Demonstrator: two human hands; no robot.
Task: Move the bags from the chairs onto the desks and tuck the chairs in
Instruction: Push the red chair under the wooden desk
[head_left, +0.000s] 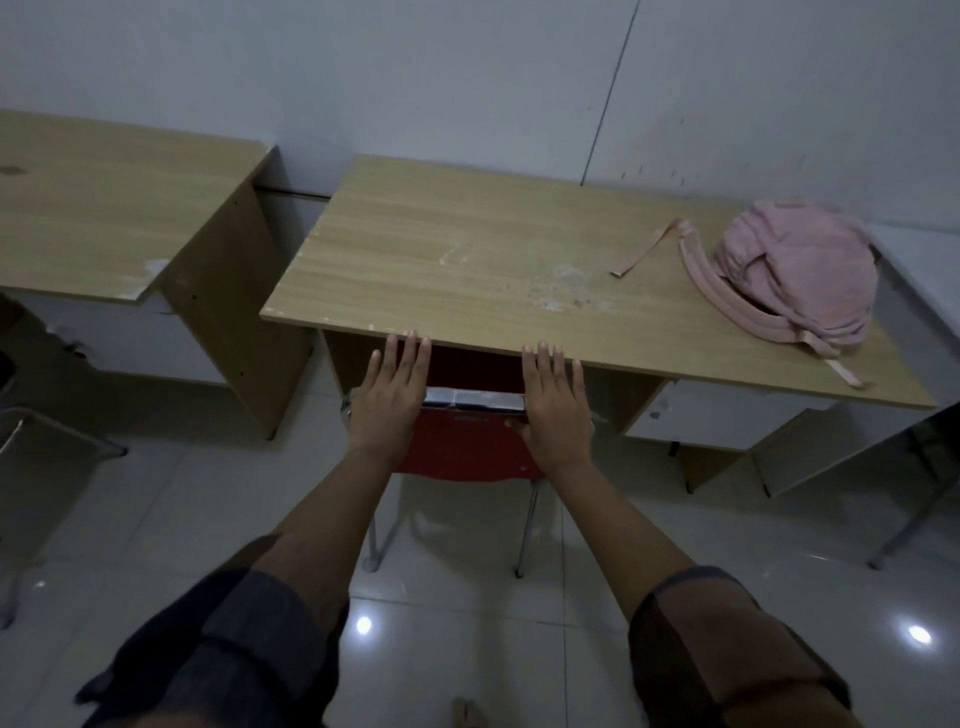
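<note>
A pink backpack (795, 270) lies on the right end of the wooden desk (467, 249), its straps trailing to the left and front. A red chair (462, 447) stands under the desk's front edge, its seat hidden beneath the top. My left hand (389, 400) and my right hand (556, 405) rest flat on the top of the chair's backrest, fingers spread and pointing at the desk edge. Neither hand holds anything.
A second wooden desk (104, 208) stands to the left, with a gap between the two. Part of another chair's metal frame (47, 431) shows at the far left. A white wall runs behind the desks. The floor is glossy white tile.
</note>
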